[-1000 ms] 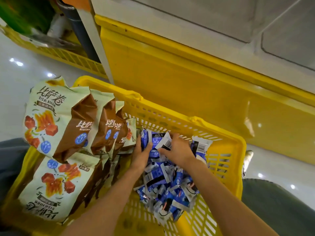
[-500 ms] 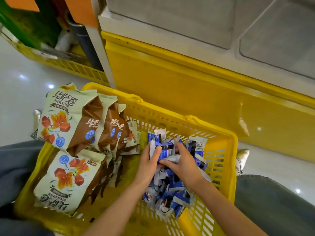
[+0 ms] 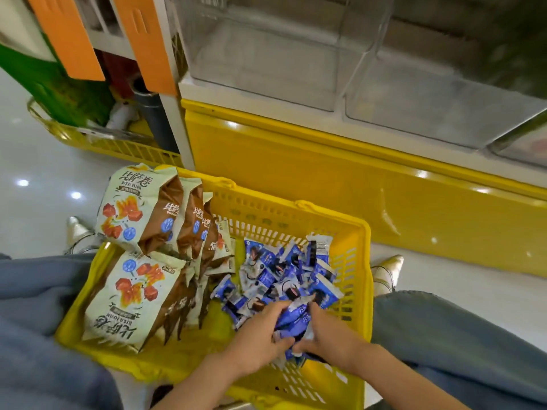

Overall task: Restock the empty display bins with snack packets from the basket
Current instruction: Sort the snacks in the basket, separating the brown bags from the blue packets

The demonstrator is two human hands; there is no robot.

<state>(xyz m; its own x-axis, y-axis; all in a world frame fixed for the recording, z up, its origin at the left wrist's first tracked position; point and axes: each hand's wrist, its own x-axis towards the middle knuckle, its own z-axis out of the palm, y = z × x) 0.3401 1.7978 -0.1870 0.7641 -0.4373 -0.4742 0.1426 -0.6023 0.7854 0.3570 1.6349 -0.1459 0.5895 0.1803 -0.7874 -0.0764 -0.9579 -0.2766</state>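
Grip: the left hand (image 3: 260,338) and right hand (image 3: 328,335) curl their fingers round a bunch of blue packets (image 3: 291,318), squeezing it between them.
Bunch: low inside the yellow basket (image 3: 364,261), in its near right part.
Pile (image 3: 278,273): more small blue packets lie loose just beyond the hands.
Large bags (image 3: 133,294): cream-and-brown, stacked in the basket's left half.
Display bins (image 3: 266,54): clear, beyond the basket, above a yellow panel (image 3: 325,179).

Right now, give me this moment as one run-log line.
stage: gathering from yellow basket | left hand: gripping blue packets | right hand: gripping same bundle | clear bins: look empty
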